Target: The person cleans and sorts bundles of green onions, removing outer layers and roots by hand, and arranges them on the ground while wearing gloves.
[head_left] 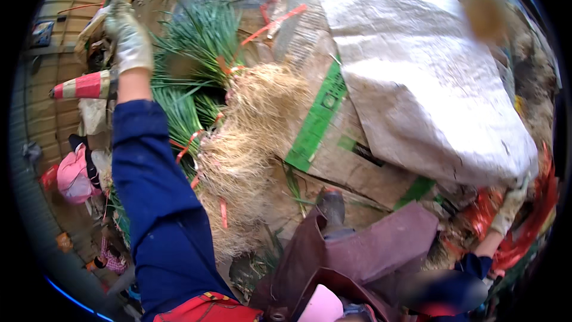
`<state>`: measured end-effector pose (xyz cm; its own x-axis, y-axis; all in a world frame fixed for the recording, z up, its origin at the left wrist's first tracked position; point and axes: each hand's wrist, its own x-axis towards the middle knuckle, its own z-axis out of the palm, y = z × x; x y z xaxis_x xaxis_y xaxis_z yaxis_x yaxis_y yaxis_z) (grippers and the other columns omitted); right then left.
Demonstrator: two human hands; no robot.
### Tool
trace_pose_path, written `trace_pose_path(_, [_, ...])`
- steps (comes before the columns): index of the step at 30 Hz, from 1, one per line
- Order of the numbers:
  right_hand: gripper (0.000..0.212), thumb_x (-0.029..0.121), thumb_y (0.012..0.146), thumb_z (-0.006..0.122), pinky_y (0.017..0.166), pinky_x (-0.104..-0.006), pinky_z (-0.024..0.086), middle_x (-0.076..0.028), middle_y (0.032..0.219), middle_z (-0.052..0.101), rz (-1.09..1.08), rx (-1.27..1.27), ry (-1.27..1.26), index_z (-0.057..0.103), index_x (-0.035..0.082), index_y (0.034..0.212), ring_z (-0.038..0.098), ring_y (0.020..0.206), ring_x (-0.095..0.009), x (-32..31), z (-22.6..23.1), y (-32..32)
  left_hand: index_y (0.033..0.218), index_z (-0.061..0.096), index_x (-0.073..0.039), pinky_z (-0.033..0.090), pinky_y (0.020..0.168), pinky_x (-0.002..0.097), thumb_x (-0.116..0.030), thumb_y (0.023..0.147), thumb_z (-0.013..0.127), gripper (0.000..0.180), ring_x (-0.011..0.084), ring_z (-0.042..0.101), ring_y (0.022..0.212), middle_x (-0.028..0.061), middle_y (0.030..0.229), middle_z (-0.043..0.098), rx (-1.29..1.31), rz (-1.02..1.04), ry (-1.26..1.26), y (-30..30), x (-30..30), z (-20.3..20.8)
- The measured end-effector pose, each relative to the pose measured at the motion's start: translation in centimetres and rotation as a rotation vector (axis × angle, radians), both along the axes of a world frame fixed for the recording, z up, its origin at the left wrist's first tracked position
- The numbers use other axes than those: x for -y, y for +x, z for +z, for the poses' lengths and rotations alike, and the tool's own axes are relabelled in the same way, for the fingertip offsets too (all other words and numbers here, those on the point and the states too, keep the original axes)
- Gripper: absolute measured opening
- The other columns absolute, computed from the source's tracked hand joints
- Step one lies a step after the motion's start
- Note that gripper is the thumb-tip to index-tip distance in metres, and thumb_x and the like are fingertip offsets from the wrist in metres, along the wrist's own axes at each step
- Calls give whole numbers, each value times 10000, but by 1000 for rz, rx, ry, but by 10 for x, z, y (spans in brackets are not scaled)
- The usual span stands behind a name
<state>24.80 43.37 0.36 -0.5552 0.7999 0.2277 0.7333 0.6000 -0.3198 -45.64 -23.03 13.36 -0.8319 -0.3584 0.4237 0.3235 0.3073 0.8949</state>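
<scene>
My left hand (129,39), in a pale glove, reaches to the far left beside the leaves of the bundled green onions (199,33). Its fingers stretch away from me, and I see nothing held in them. Several of these bundles lie in a row with red ties and long straw-coloured roots (268,92) pointing right. At the lower right, my gloved right hand (509,210) closes on the near corner of a white woven plastic sack (417,71). The sack lies spread over the right side, creased and shiny; what is under it is hidden.
Flattened cardboard (310,137) with green tape covers the ground between roots and sack. Red plastic netting (518,232) lies by my right arm. A red-and-white cone (83,85) and a person in a pink hat (77,173) are at left. My brown apron (357,250) spans the lower middle.
</scene>
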Motion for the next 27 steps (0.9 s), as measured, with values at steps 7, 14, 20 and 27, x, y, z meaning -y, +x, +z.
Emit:
trace_pose_path(7, [333, 161, 930, 450, 851, -282, 437, -42, 1168, 549, 43, -964, -612, 510, 2, 1217, 517, 1029, -145, 11, 78, -109, 1010, 579, -96, 484, 709, 288, -558, 844, 490, 499, 113, 575, 755, 39, 860, 622, 414, -645, 248, 183, -52, -154])
trace_pose_path(14, [359, 193, 930, 466, 874, -271, 403, -91, 1135, 564, -29, -1010, -823, 500, -38, 1203, 513, 1006, -123, 59, 197, -24, 1251, 421, -22, 443, 889, 473, -444, 761, 670, 693, 276, 482, 1121, 198, 1231, 482, 1309, -920, 1017, 301, -227, -287])
trace_pose_path(20, [353, 207, 901, 479, 942, -307, 357, -58, 1134, 554, 243, -66, 235, 526, 40, 1209, 494, 1051, -165, -3, 253, 109, 1168, 518, 9, 444, 910, 369, -414, 827, 601, 549, 249, 537, 1026, 141, 1114, 576, 1180, -939, 938, 251, -320, -254])
trace_pose_path(27, [413, 262, 903, 455, 738, -287, 451, -87, 1124, 553, -164, -885, -430, 457, 31, 1245, 523, 959, -144, 23, 193, -38, 1170, 483, -38, 487, 788, 259, -345, 919, 446, 399, 154, 534, 902, 88, 983, 538, 252, -808, 414, 320, -235, -101])
